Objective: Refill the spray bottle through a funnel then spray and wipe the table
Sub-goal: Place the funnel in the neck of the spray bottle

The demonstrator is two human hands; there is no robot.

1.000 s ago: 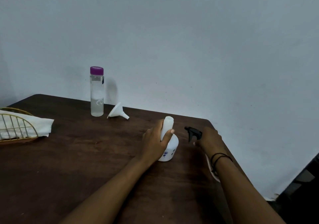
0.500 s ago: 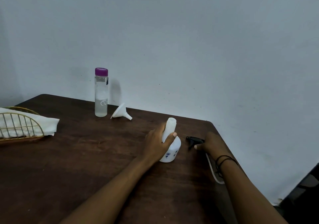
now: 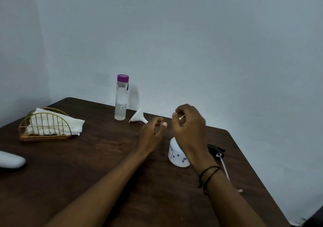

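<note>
White spray bottle (image 3: 178,155) now free-standing with sprayer head (image 3: 215,149) parked at its 3 o'clock; left hand (image 3: 153,134) and right hand (image 3: 189,129) both released, loosely curled, empty, heading for funnel (image 3: 138,117) at 11 o'clock.

We see a dark wooden table (image 3: 87,170). On it stand a water bottle (image 3: 121,98) and spray bottle (image 3: 176,156). A funnel (image 3: 138,116), trigger head (image 3: 215,149), napkin basket (image 3: 44,126) and white object (image 3: 10,159) lie there too.

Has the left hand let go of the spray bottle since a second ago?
Yes. The left hand has left the spray bottle and moved away toward the funnel, holding nothing.
</note>
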